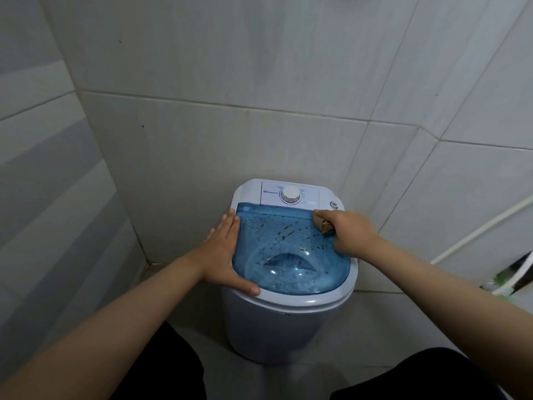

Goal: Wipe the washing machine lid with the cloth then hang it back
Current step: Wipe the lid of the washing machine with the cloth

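Gripping the cloth point(323, 223) at the lid point(288, 255)'s far corner, the right hand point(349, 232) might smear the green specks; the left hand point(225, 252) lay flat, bracing.

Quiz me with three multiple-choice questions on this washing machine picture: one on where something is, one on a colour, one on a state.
1. Where is the cloth?
A. at the lid's far right corner
B. hanging on the wall
C. on the floor

2. What colour is the lid?
A. opaque red
B. see-through blue
C. black

3. What is the left hand doing?
A. turning the dial
B. holding a sponge
C. lying flat on the lid's left edge

Answers: 1 A, the right hand has it bunched there, near the control panel. 2 B, the tub shows through it. 3 C, fingers are spread open, gripping nothing; the dial is untouched.
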Motion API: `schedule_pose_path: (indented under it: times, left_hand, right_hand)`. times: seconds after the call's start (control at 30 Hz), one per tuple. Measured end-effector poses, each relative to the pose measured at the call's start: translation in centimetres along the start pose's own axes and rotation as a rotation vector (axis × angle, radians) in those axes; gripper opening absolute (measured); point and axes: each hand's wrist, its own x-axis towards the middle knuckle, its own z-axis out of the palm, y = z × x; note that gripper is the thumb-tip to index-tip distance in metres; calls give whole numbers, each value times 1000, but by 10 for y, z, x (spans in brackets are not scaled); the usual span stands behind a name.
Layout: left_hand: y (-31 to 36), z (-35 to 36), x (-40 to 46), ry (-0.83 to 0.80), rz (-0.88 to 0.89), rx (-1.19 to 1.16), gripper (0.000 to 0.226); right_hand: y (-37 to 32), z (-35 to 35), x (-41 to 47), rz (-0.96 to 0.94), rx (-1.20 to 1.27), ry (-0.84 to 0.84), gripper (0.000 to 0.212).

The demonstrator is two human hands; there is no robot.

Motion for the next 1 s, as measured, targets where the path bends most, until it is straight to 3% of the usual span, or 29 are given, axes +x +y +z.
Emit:
schedule_pose_path:
  times: [0.37,0.7,0.87,1.0]
  left_hand:
    - [0,0,1,6,5,10,162]
    - [2,0,0,4,2,19,162]
    - [3,-1,-1,-8,3,20,161]
    - [3,-2,-1,-15,1,20,161]
  right_hand:
    - [-10,21,-67,-32,45,22,72]
    - [-45,5,-116,-126,-1,-111,68]
    - [-37,-23,-91,-90,296,-250,49]
    - [-34,-39,-39,-39,332,-81,51]
